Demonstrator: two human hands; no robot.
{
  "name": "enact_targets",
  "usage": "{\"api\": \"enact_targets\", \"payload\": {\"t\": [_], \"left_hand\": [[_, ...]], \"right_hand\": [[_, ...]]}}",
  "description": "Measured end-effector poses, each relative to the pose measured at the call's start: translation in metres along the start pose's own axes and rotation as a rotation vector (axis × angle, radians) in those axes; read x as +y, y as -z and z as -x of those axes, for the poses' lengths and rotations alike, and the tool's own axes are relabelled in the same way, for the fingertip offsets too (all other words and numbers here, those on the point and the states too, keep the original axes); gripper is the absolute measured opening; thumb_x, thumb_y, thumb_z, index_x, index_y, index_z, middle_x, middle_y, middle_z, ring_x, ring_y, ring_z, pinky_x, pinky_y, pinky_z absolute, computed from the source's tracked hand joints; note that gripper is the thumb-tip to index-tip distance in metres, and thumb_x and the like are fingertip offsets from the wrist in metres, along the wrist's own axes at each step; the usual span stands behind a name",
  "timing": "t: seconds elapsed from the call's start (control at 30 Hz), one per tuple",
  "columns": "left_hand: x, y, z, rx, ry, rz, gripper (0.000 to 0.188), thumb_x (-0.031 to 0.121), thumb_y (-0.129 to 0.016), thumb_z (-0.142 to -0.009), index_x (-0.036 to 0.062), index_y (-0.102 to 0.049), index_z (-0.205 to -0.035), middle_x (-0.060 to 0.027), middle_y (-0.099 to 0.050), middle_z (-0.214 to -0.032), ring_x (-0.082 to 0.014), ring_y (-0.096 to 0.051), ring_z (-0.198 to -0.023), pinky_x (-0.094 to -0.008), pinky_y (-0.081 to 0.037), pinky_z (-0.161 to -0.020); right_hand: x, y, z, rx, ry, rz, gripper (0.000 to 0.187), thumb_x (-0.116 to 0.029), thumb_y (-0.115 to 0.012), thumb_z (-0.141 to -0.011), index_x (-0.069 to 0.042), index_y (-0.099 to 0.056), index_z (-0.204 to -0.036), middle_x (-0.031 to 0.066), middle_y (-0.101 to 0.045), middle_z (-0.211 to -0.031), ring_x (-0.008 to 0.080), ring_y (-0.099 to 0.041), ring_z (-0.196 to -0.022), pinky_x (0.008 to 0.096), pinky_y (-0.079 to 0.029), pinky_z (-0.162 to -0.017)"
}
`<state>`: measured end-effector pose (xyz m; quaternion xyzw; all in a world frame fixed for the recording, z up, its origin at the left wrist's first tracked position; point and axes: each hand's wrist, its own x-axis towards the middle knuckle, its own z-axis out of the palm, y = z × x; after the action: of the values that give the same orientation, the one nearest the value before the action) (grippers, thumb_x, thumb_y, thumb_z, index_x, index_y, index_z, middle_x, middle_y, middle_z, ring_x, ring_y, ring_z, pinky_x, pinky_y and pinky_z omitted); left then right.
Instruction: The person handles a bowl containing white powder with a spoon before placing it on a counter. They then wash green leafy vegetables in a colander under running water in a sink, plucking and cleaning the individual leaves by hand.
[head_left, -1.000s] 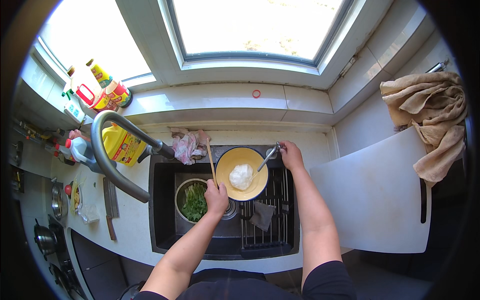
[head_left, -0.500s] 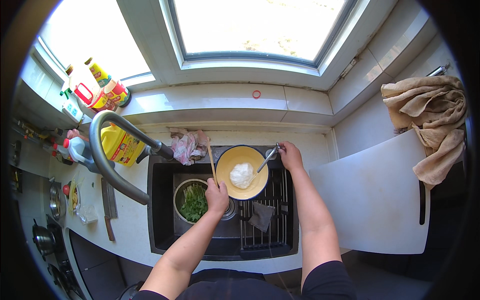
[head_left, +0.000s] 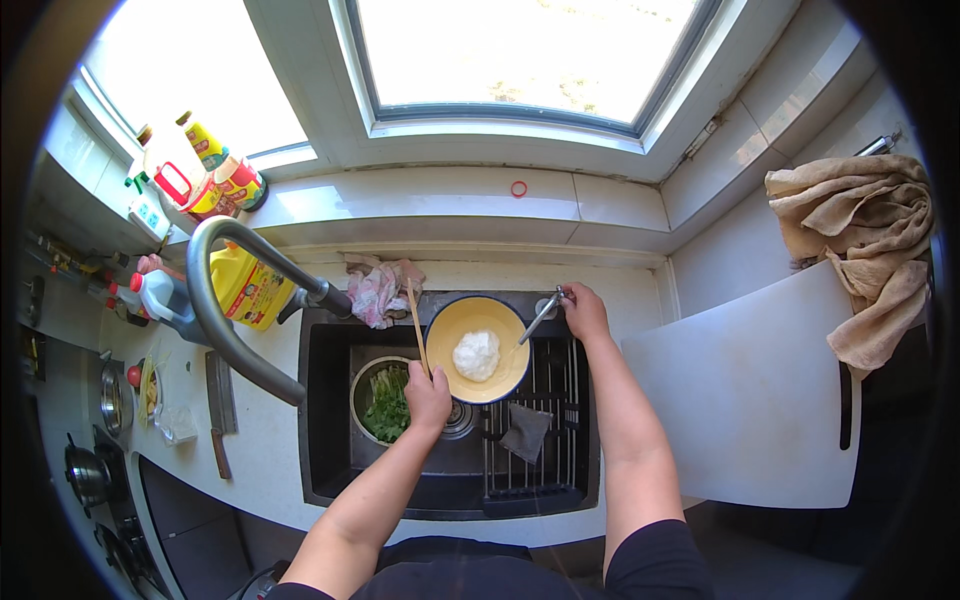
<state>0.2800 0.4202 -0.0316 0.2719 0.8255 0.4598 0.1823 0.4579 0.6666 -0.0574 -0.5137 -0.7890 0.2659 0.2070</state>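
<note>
A yellow bowl with a dark blue rim is over the back middle of the sink. In it lies a white powdery mound that looks like flour. My left hand closes on the bowl's near-left edge and also grips wooden chopsticks, which point away from me along the bowl's left side. A slim metal tap at the sink's back edge has its spout end over the bowl's right rim. My right hand pinches the tap's small handle at its top.
Leafy greens fill a round pot in the black sink. A drying rack with a grey cloth spans its right part. The large faucet arches at left, near a cleaver. A white cutting board is at right.
The bowl has moved slightly left, away from under the tap's spout, with my left hand and the chopsticks. My right hand stays at the tap handle.
</note>
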Motion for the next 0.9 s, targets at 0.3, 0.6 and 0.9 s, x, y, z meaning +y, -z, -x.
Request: {"api": "enact_targets", "payload": {"t": [0.3,0.6,0.9], "left_hand": [[-0.008,0.001,0.008,-0.015,0.017,-0.025,0.018,0.014,-0.051,-0.08,-0.0014,-0.044,-0.086,-0.0241,-0.057,-0.076,-0.0414,-0.056,-0.074,-0.0459,-0.043,-0.064],[-0.004,0.007,0.018,-0.053,0.056,-0.024,0.018,0.013,-0.051,-0.08,-0.0014,-0.043,-0.085,-0.0241,-0.057,-0.075,-0.0419,-0.056,-0.073,-0.0455,-0.044,-0.063],[-0.009,0.009,0.025,-0.042,0.017,-0.02,0.018,0.013,-0.052,-0.08,-0.0014,-0.042,-0.084,-0.0245,-0.057,-0.074,-0.0424,-0.056,-0.072,-0.046,-0.043,-0.061]], "right_hand": [[0.002,-0.003,0.0,0.013,0.001,0.007,0.022,-0.007,-0.062,-0.073,-0.006,-0.059,-0.095,0.0121,-0.062,-0.087,0.0261,-0.06,-0.081,0.0336,-0.047,-0.072],[-0.007,0.0,-0.001,0.006,-0.092,0.043,0.03,-0.008,-0.063,-0.072,-0.009,-0.056,-0.101,0.0113,-0.061,-0.082,0.0283,-0.059,-0.078,0.0359,-0.046,-0.069],[-0.018,-0.006,-0.009,0.045,-0.421,0.132,0.044,-0.02,-0.065,-0.069,-0.01,-0.051,-0.11,0.0172,-0.06,-0.097,0.0328,-0.057,-0.09,0.0391,-0.045,-0.077]]}}
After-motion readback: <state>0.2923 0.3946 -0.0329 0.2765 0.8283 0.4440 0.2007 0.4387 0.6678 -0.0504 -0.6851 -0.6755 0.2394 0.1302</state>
